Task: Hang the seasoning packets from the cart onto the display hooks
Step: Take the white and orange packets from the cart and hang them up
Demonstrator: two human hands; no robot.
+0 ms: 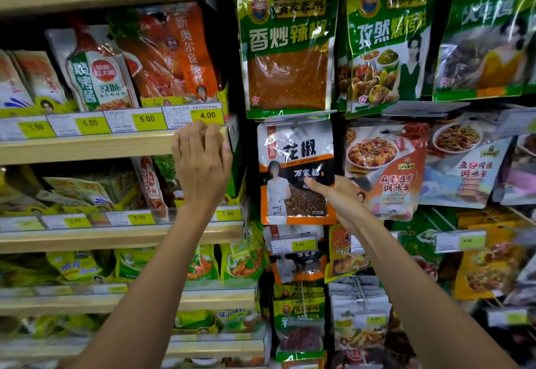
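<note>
A white, orange and black peppercorn packet sits in the middle column of the hook display, its top just under a clear hook tag. I cannot tell whether it hangs on the hook. My right hand pinches the packet's lower right edge, thumb on the front and fingers hidden behind it. My left hand grips the right end of the wooden shelf edge, fingertips against the 4.00 price label and thumb round the corner. The cart is out of view.
Green packets hang on the row above, with red and orange sauce packets to the right. More peppercorn packets hang below behind a 6.00 tag. Wooden shelves of pouches fill the left side.
</note>
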